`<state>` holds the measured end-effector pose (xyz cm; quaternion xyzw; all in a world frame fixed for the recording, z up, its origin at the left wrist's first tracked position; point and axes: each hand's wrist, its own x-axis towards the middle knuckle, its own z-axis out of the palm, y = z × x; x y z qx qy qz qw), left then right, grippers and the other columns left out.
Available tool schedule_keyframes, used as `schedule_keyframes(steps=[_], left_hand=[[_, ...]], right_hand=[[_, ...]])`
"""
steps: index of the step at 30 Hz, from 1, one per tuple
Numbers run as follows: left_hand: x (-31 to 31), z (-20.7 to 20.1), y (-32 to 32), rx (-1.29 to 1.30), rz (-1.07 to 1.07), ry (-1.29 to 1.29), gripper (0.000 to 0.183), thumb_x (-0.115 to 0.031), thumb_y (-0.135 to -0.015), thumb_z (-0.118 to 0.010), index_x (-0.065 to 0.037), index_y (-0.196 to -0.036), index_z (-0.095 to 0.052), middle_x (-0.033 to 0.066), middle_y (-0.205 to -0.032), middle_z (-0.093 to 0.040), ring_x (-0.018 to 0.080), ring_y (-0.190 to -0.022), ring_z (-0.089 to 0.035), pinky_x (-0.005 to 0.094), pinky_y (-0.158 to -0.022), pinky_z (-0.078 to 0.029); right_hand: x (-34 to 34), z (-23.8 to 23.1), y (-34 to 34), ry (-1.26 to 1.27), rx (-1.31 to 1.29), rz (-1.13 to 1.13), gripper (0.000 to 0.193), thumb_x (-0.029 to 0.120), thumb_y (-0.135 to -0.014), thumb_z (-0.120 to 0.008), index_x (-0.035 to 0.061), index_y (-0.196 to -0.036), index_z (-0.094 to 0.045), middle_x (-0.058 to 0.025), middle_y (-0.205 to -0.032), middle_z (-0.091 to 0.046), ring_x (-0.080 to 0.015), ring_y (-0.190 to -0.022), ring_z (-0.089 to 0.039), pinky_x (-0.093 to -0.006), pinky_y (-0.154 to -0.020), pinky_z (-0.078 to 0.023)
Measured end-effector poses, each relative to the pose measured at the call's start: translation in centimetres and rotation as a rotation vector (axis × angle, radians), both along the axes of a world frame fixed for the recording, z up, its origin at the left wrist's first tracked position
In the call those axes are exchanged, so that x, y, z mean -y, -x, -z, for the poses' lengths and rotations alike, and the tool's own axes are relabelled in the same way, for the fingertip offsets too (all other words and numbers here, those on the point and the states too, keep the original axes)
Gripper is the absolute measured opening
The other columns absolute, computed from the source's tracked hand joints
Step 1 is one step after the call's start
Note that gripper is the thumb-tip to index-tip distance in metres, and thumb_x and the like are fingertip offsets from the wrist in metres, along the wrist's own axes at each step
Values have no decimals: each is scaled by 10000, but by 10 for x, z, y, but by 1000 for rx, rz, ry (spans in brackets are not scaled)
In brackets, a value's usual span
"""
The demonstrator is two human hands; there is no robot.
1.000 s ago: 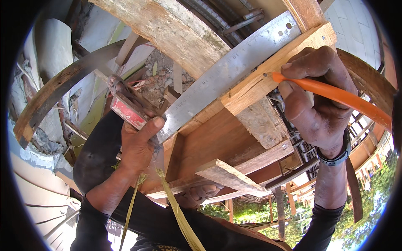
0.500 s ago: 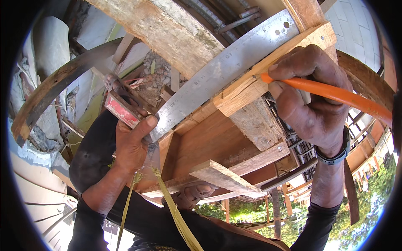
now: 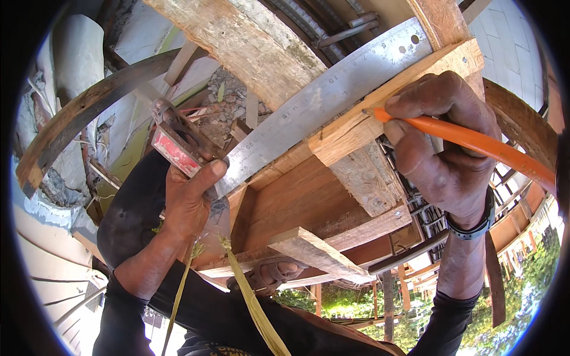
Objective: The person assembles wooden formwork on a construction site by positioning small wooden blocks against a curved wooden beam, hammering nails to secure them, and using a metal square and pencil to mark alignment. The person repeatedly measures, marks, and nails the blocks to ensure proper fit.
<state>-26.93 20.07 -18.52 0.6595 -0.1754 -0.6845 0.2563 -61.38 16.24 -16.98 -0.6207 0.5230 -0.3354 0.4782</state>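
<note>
My left hand (image 3: 189, 196) grips the red-and-dark stock of a try square (image 3: 178, 145), thumb pressed on its base. The square's steel ruler blade (image 3: 323, 98) runs up to the right across a light wooden piece (image 3: 392, 101). My right hand (image 3: 442, 148), with a dark watch at the wrist, holds an orange pencil (image 3: 469, 139). The pencil tip touches the wood just below the blade's edge. A weathered grey plank (image 3: 243, 44) lies behind the blade.
A brown wooden box-like frame (image 3: 291, 202) sits under the marked piece, with a pale loose board (image 3: 317, 252) lower down. A curved wooden strip (image 3: 83, 113) arcs at the left. A yellow-green strap (image 3: 252, 302) hangs over my dark clothing. Rubble lies beyond.
The try square and my left hand shifted slightly, and the pencil tip slid a little to the left along the blade's edge.
</note>
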Motion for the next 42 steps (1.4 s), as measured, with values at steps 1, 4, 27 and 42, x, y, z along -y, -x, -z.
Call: schedule_keyframes(steps=[1,4,27,42], left_hand=[[0,0,0,2,-5,-2,303,-89,-882,-754,-75,-1092,-536,33,-952,-626,153,-860,-689,331,-743,-611],[0,0,1,10,-18,-8,298,-90,-880,-756,-77,-1083,-540,35,-947,-627,152,-851,-690,329,-733,-611],[1,-2,2,-57,-53,-22,300,-27,-860,-775,-57,-1102,-600,55,-1026,-699,146,-929,-687,316,-877,-564],[1,-1,3,-59,-57,-7,291,-26,-870,-766,-67,-1082,-571,53,-986,-680,141,-901,-678,307,-841,-565]], right_hand=[[-1,0,-2,5,3,9,143,14,-804,-677,9,-947,-683,-82,-893,-696,-146,-828,-675,-283,-746,-533],[-1,5,-2,21,50,-7,143,43,-818,-697,9,-956,-685,-84,-903,-695,-142,-826,-675,-282,-740,-533],[3,2,3,-8,38,-62,130,38,-819,-670,2,-944,-683,-74,-893,-699,-124,-819,-671,-256,-742,-522],[-1,1,2,-25,30,-47,158,120,-844,-726,11,-951,-685,-85,-909,-704,-137,-804,-667,-271,-719,-523]])
